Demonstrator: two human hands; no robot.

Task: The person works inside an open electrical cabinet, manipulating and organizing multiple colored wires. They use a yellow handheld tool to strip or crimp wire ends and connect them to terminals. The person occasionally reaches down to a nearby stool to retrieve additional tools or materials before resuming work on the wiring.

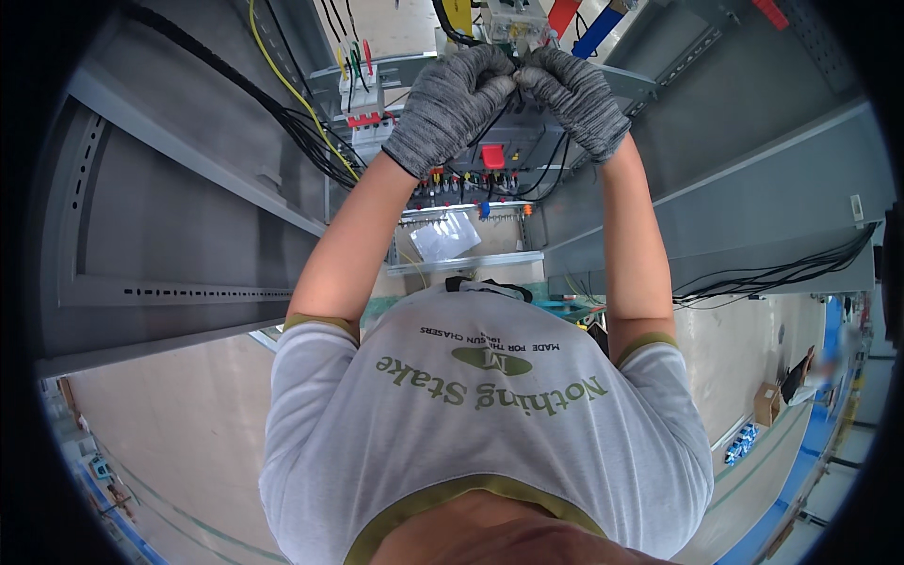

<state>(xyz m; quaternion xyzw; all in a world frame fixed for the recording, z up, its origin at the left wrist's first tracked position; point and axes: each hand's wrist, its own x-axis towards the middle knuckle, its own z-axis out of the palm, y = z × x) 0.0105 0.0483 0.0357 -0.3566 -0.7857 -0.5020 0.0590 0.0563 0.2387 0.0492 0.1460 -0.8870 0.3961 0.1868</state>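
Note:
Both my hands wear grey knitted gloves and meet near the top of the head view, inside a grey metal cabinet. The fingers of my left hand (454, 105) are pinched at a thin black wire (493, 122), which runs down from the fingertips. Right beside them, my right hand (576, 102) is closed too, thumb against bent fingers; what it grips is hidden. Just beyond the fingertips sits a device with a clear cover (516, 21). A red block (492, 156) shows below the hands.
Cabinet walls rise left (179, 221) and right (744, 160). A black cable bundle (240, 89) and yellow wire (297, 89) run down the left. A white breaker (361, 99) stands left of my hands. Yellow, red and blue bars (600, 33) lie beyond; a plastic sleeve (445, 235) lies below.

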